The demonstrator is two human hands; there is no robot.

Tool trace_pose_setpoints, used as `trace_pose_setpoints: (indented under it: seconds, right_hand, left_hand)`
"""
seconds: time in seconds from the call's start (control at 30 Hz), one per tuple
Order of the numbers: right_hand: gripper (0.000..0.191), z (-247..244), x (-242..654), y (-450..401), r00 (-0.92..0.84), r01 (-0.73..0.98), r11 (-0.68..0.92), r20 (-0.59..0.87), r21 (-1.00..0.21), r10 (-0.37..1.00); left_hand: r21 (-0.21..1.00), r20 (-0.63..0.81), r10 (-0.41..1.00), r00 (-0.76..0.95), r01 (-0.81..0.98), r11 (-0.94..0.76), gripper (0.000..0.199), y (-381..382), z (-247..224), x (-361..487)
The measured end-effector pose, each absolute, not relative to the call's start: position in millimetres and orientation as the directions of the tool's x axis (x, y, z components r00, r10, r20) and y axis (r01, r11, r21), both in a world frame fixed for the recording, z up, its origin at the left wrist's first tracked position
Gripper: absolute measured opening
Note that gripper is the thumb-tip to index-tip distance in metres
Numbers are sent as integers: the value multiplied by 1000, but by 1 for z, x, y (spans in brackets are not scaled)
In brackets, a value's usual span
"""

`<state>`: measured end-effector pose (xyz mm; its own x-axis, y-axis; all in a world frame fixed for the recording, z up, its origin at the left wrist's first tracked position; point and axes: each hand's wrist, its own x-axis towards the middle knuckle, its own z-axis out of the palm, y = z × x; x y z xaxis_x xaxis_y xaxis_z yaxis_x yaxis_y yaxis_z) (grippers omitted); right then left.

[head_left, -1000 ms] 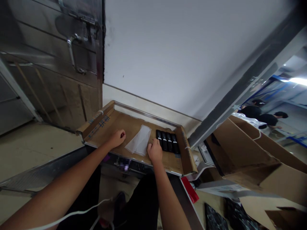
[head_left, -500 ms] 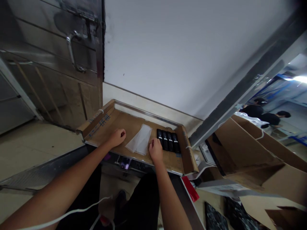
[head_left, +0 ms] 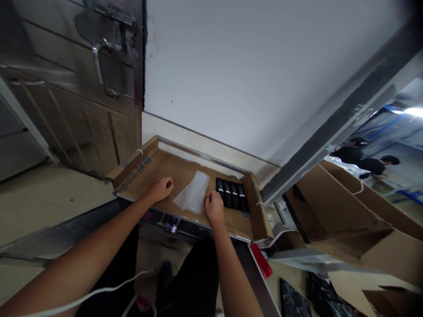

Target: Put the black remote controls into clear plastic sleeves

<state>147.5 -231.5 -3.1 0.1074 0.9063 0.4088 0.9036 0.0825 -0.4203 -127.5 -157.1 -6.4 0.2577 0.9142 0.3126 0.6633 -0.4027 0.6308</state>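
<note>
My left hand (head_left: 162, 189) rests on the cardboard-lined work surface (head_left: 175, 165), its fingers curled into a loose fist with nothing seen in them. To its right lies a stack of thin, whitish translucent bags or sheets (head_left: 193, 193), spread slightly like a fan. My right hand (head_left: 214, 206) is closed too, beside the right edge of that stack, and I see nothing held in it. Just right of this hand, several black cylinders (head_left: 234, 196) with small white bands lie side by side in a row.
Raised cardboard flaps (head_left: 259, 209) border the surface left and right, with a white wall (head_left: 231, 79) behind. At the right stands a large open carton (head_left: 343, 207); black plastic bags (head_left: 294, 297) lie below. A white cable (head_left: 109, 289) crosses my lap. People (head_left: 372, 164) work far right.
Both hands and the things on the cardboard stay in place. Only the camera's view has shifted very slightly.
</note>
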Motion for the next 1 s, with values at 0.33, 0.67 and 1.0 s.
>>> trace_pose_setpoints:
  seconds: [0.33, 0.67, 1.0]
  right_hand:
    - [14, -8, 158, -226, 157, 674, 194, 395, -713, 905]
    - [20, -7, 157, -226, 197, 618, 177, 368, -766, 909]
    - [16, -9, 160, -226, 188, 638, 179, 377, -749, 907]
  left_hand:
    - [659, 320, 914, 248, 635, -403, 9, -156, -8, -128]
    - [670, 305, 920, 245, 632, -390, 9, -156, -9, -128]
    - [664, 290, 928, 234, 649, -371, 9, -157, -5, -128]
